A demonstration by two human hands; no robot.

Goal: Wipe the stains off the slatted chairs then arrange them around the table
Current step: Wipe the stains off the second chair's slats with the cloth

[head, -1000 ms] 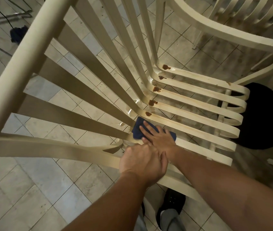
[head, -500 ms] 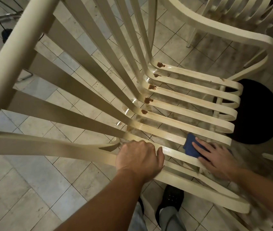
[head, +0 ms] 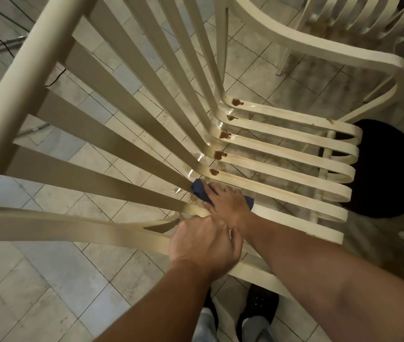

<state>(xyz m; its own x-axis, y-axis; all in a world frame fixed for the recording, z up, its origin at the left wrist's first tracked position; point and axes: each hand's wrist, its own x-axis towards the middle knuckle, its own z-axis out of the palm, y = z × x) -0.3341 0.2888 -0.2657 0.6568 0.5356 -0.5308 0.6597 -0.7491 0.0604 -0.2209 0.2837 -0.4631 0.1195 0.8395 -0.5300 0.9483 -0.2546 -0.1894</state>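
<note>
The left hand (head: pixel 206 245) curls its fingers round the near side rail of the cream slatted plastic chair (head: pixel 282 191), which stands on the pale tiled floor (head: pixel 48 280). The right hand (head: pixel 228 204) presses a dark blue folded cloth (head: pixel 199 192) with fairly straight fingers onto the bend where a near seat slat meets the backrest. Brown stains (head: pixel 236 102) dot the slat bends farther along, and a second cream slatted chair (head: pixel 319 43) stands just beyond.

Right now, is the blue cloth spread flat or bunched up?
Bunched up: the blue cloth shows thick folds beside the right hand pressing it on the chair; its middle is hidden.
</note>
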